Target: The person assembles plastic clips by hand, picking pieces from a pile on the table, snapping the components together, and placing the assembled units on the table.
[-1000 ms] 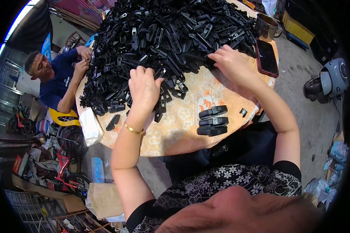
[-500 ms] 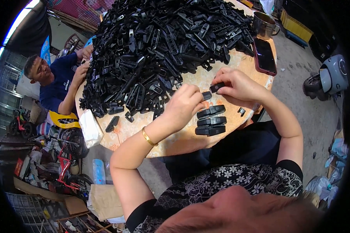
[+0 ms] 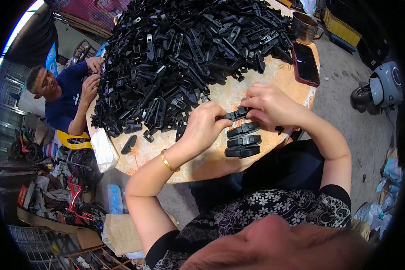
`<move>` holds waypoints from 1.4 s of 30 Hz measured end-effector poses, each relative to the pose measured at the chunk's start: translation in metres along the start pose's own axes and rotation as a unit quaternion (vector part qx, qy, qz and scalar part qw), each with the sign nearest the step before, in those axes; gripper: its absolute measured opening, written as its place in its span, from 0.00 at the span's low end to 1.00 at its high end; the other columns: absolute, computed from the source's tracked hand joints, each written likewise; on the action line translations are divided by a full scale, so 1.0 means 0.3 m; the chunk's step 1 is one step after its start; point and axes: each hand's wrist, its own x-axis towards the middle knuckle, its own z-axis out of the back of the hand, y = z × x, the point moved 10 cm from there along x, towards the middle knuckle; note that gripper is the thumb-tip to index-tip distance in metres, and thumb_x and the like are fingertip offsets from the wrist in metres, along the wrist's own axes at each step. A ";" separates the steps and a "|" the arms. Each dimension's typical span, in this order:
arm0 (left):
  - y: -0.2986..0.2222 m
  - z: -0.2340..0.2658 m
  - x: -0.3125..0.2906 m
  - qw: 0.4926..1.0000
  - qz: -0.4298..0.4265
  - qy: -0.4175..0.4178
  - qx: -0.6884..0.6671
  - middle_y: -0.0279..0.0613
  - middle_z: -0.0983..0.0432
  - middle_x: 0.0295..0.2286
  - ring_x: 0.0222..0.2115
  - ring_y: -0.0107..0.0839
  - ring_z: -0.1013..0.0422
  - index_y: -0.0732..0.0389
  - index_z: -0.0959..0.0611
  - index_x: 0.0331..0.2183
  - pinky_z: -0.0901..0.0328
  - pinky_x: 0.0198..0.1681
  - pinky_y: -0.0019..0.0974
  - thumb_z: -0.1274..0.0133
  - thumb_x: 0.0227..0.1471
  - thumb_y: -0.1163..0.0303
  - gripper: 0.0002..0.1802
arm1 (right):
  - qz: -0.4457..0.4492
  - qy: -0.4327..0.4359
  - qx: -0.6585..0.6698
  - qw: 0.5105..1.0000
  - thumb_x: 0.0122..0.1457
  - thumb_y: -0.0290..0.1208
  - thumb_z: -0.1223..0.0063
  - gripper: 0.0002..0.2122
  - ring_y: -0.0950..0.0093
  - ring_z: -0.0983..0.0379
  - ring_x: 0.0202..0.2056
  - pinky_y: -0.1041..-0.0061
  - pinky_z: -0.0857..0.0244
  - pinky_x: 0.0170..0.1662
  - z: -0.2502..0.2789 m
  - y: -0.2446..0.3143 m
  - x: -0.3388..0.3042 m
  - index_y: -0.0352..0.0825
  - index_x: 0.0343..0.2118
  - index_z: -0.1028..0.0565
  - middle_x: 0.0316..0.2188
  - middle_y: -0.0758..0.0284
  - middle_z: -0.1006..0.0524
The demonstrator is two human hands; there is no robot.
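Note:
Between my two hands is a black plastic buckle, held just above the table. My left hand pinches its left end between thumb and fingers. At the other end the fingers of my right hand are closed round it, hiding part of that end. Its two halves meet in the middle; whether they are fully locked I cannot tell. Just below lie several joined black buckles in a short column, side by side. A large heap of loose black buckle parts covers the far side of the table.
A phone and a metal mug stand at the table's right edge. Opposite, at the left edge, lies a white packet. A co-worker sits at the far left, both hands at the heap. A scooter stands at right.
The two buckle pieces, held slightly apart before, now meet end to end between my hands. My left hand has turned and grips the left piece lower down.

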 end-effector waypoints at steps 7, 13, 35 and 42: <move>-0.030 -0.027 0.001 0.996 -0.052 0.064 -0.021 0.44 0.29 0.23 0.28 0.43 0.31 0.63 0.19 0.25 0.35 0.33 0.40 0.33 0.36 0.67 0.13 | 0.022 0.006 0.115 0.993 0.44 0.32 0.37 0.11 0.60 0.28 0.34 0.65 0.34 0.37 -0.033 0.021 0.020 0.33 0.31 0.21 0.27 0.62 0.25; 0.058 0.280 -0.028 0.940 0.057 -0.058 0.331 0.46 0.29 0.34 0.37 0.43 0.33 0.63 0.23 0.32 0.34 0.38 0.44 0.31 0.29 0.57 0.28 | -0.056 0.086 0.128 0.986 0.48 0.34 0.40 0.10 0.61 0.27 0.35 0.66 0.33 0.39 0.013 -0.027 0.037 0.33 0.30 0.20 0.29 0.60 0.22; -0.175 0.010 -0.028 0.945 -0.250 -0.067 0.200 0.44 0.28 0.27 0.28 0.41 0.31 0.64 0.24 0.39 0.33 0.31 0.38 0.45 0.40 0.79 0.18 | -0.185 0.145 0.251 0.939 0.45 0.29 0.35 0.18 0.63 0.26 0.29 0.66 0.34 0.34 -0.085 -0.116 0.021 0.34 0.40 0.27 0.24 0.62 0.24; -0.195 -0.050 -0.053 0.966 -0.242 -0.003 0.086 0.45 0.28 0.28 0.29 0.43 0.31 0.63 0.24 0.40 0.33 0.34 0.39 0.42 0.41 0.76 0.19 | -0.067 0.026 0.128 0.989 0.49 0.34 0.38 0.13 0.63 0.27 0.35 0.68 0.34 0.38 -0.021 -0.161 0.011 0.32 0.34 0.22 0.31 0.61 0.26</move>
